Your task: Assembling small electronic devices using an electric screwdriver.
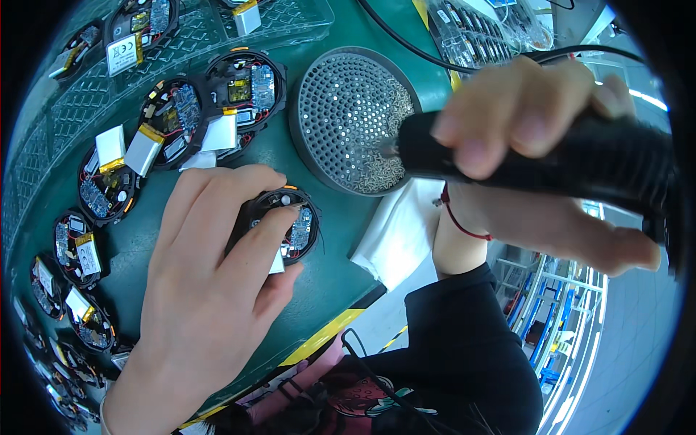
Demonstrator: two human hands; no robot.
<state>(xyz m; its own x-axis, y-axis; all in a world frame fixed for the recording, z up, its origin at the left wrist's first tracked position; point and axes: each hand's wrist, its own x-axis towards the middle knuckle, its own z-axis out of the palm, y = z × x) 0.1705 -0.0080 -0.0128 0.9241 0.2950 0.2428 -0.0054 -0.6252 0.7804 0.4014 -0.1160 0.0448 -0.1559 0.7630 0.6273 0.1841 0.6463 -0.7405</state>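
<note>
My left hand is closed around a round black device housing on the green table. A circuit board, thin wires and part of a white battery show inside the housing. My right hand grips a black electric screwdriver held sideways. Its metal tip reaches over a round grey dish with a perforated plate. Small silver screws lie heaped on the dish's right side, and some sit in its holes. Whether the tip touches a screw or carries one, I cannot tell.
Several similar open housings with loose white batteries lie to the left and behind. Clear plastic trays line the far left. A white cloth rests at the table edge beside the dish. A black cable runs behind the dish.
</note>
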